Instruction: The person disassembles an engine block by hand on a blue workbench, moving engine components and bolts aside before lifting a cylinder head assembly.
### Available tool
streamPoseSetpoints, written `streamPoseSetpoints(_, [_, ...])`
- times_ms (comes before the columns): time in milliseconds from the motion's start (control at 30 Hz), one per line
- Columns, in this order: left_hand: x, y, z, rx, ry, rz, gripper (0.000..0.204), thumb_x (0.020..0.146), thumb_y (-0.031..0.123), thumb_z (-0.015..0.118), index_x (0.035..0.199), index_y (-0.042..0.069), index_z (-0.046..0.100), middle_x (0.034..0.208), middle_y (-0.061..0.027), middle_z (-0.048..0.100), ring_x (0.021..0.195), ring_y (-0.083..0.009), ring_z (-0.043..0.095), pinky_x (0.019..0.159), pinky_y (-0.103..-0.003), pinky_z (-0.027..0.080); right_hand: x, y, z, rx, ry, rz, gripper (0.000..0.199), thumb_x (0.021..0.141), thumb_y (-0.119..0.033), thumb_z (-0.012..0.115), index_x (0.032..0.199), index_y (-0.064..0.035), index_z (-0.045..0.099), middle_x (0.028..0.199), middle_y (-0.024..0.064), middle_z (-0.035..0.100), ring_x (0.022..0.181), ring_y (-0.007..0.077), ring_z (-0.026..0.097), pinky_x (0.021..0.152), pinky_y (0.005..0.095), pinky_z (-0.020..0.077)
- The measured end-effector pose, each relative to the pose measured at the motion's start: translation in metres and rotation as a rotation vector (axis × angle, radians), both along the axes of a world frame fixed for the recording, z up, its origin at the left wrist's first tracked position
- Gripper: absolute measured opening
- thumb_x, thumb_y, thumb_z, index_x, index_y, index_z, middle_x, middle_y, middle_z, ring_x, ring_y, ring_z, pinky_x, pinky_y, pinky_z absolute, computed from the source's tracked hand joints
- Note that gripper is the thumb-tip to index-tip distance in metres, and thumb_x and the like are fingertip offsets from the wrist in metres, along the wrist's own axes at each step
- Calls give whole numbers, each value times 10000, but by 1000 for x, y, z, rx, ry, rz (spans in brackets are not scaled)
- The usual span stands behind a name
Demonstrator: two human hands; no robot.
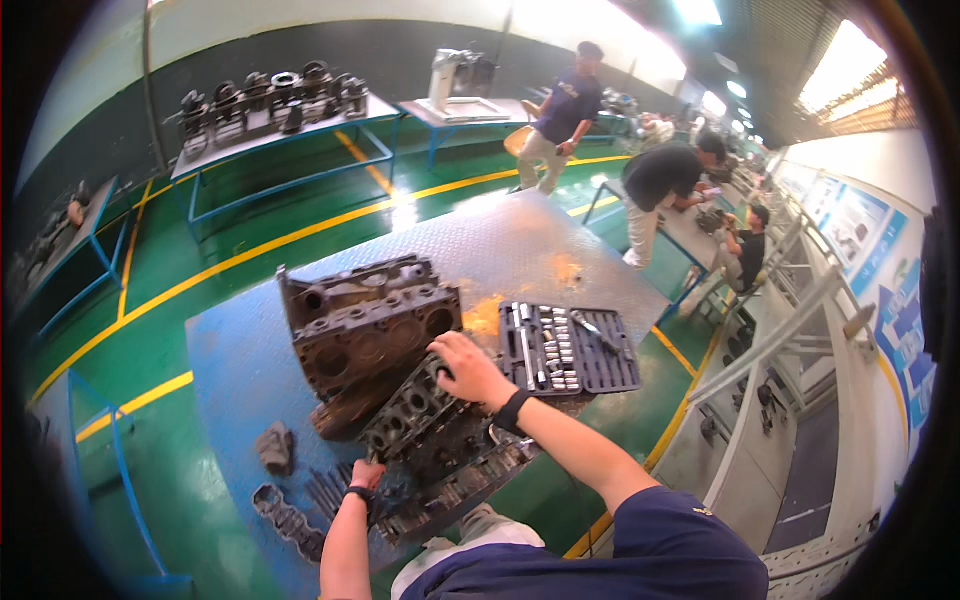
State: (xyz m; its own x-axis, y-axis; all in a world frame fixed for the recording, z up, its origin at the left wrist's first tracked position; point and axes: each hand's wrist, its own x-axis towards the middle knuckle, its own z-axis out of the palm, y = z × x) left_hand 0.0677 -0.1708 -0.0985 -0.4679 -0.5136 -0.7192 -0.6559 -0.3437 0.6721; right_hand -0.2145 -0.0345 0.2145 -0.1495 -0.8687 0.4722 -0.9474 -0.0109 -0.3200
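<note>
A dark, greasy engine block [375,335] stands on the metal-topped table. In front of it a cylinder head [408,412] with a row of round openings lies tilted between my hands. My right hand [470,370] curls its fingers over the head's far right end. At its near left end my left hand [368,473] is closed, gripping the edge; its fingertips are partly hidden. Closer to my body lies another long, dark engine part [460,492]. Several long bolts [327,490] are next to my left hand, beside a chain-like flat metal piece [287,515].
An open socket set [612,372] in a black case lies right of the block. A grey rag [275,447] rests at the left. Other people [568,115] are near tables beyond. Blue-legged benches [290,130] holding engine parts stand behind, and a metal railing [775,325] runs along the right.
</note>
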Motion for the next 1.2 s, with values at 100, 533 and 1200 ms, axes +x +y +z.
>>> streamPoseSetpoints(100, [-17,12,29,-55,106,1,163,729,78,694,637,9,579,534,-51,537,412,-173,489,396,-347,313,-7,12,10,43,-19,-50,459,743,-106,630,1179,16,552,1204,212,538,1199,391,496,1054,456,414])
streamPoseSetpoints(533, [-13,2,15,-57,34,20,230,698,128,748,680,-57,612,563,-90,588,433,-192,529,411,-352,375,-6,2,4,15,-10,-27,455,760,-111,623,1196,-4,549,1219,206,537,1188,395,500,1029,455,426])
streamPoseSetpoints(1200, [2,14,-16,-70,-41,69,294,652,214,785,742,-49,692,639,-118,656,531,-212,609,510,-356,460,11,7,13,54,-65,-30,437,758,-105,629,1183,-20,568,1193,194,551,1181,385,513,1028,453,428])
